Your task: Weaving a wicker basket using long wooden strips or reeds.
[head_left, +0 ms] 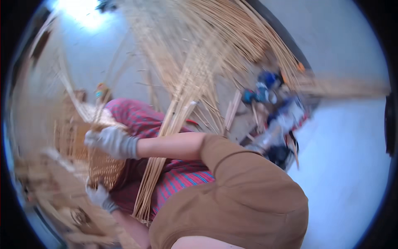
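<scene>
A tan woven basket sits at my lap's left side, between my two gloved hands. My right hand, in a pale grey glove, is closed on its upper part, where light strips stick up. Lower down, my left hand, also gloved, has its fingers bent against the lower edge of the weave; blur softens them. Across my lap, over the plaid cloth and beneath my right forearm, lies a bundle of thin split strips. The basket's far side is blurred.
Long thin strips lie spread over the floor at the top. A cluttered pile with bags and blue-green items stands at the right. More woven pieces and blurred strips are at the left. A pale floor extends at the right.
</scene>
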Demonstrator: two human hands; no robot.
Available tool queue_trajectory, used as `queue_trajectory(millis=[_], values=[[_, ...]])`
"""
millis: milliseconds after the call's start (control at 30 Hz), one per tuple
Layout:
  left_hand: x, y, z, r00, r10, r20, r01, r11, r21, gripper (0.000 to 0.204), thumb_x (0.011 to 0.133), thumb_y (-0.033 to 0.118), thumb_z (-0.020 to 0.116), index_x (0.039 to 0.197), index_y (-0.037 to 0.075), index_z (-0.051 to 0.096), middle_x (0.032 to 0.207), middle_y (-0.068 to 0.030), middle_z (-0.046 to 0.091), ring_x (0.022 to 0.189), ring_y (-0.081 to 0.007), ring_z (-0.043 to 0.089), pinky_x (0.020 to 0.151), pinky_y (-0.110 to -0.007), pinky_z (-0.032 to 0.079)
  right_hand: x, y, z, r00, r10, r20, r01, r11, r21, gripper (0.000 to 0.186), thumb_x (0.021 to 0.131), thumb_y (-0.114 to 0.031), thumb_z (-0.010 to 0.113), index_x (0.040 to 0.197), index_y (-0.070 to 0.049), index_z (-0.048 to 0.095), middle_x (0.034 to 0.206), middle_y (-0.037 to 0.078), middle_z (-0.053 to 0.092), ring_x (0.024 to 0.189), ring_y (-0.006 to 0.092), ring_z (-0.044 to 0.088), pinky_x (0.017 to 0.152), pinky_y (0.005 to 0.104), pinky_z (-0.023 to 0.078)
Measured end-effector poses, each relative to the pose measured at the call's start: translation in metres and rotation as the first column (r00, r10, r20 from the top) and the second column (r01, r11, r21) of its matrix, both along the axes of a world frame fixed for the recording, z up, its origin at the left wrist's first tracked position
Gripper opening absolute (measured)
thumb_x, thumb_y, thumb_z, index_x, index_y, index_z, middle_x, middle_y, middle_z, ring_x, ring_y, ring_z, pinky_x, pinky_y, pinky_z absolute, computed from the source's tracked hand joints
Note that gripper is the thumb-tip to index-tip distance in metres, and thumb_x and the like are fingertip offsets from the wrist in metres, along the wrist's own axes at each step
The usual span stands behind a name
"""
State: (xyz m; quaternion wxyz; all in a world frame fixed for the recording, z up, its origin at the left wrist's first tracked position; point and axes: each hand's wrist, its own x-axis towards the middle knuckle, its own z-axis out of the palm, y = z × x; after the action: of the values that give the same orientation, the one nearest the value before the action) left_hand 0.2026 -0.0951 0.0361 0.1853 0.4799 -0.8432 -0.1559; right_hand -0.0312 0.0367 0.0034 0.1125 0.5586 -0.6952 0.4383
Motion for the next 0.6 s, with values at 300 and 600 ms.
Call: queue_trajectory(millis=[300,600], values=[[0.008,-0.037,0.021,0.999,0.000,-0.038,0.013,0.939,0.343,0.057,0.091,0.047,0.060,0.125,0.002,0.057,0.111,-0.0068,0.062,0.093,-0.0186,0.056,0.062,-0.029,0.049,0.002,0.013,0.026,0.970,-0.146,0.192,0.155,0.987,-0.035,0.021,0.081,-0.015,0.054,0.101,-0.014,0.058,0.091,0.008,0.056,0.058,0.0238,0.059,0.047,0.0399,0.044],[-0.011,0.009,0.040,0.991,0.041,-0.127,0.001,0.951,0.310,0.043,0.094,0.038,0.061,0.120,0.004,0.063,0.109,-0.0028,0.065,0.079,-0.0127,0.058,0.057,-0.026,0.049,-0.007,0.025,0.044,0.957,-0.237,0.164,0.229,0.971,0.068,0.018,0.082,-0.024,0.057,0.088,-0.008,0.065,0.083,0.011,0.064,0.070,0.0249,0.067,0.045,0.0423,0.045]])
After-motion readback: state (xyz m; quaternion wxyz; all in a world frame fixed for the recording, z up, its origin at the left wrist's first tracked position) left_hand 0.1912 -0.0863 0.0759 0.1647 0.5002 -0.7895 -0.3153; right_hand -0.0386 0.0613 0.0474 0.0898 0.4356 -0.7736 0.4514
